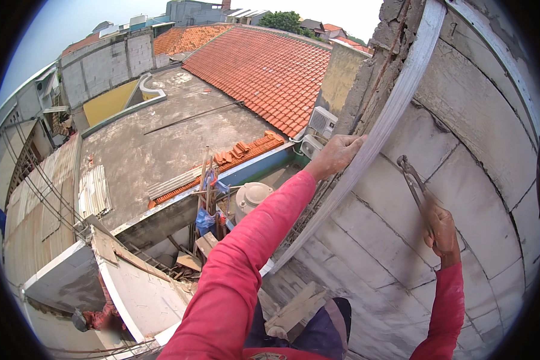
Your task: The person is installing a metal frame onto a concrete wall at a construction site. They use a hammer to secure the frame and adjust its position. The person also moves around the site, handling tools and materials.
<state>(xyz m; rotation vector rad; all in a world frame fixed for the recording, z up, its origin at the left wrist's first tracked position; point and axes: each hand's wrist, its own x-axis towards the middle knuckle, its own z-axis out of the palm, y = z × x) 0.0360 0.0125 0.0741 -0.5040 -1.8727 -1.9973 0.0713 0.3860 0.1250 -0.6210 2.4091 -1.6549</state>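
Hands: 2. Right grip (441, 231) clamped on 1 pair of long, dark brownish metal pincers (409, 173), held before the grey block wall (372, 231); surface worn, rounded head uppermost. Left grip (336, 155) at the left edge of 1 long, straight, pale grey plank (383, 129); finger ends hidden, cannot tell whether closed. Plank slants along the wall's edge, face streaked. Beyond: 1 round cream tank (253, 197), 2 white boxy air-conditioner units (323, 122), 1 large orange-red tiled roof (264, 72).

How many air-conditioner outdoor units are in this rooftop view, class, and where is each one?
2: the upper unit near the yellowish wall, and the lower unit just below it, by the left hand. Others may be hidden.
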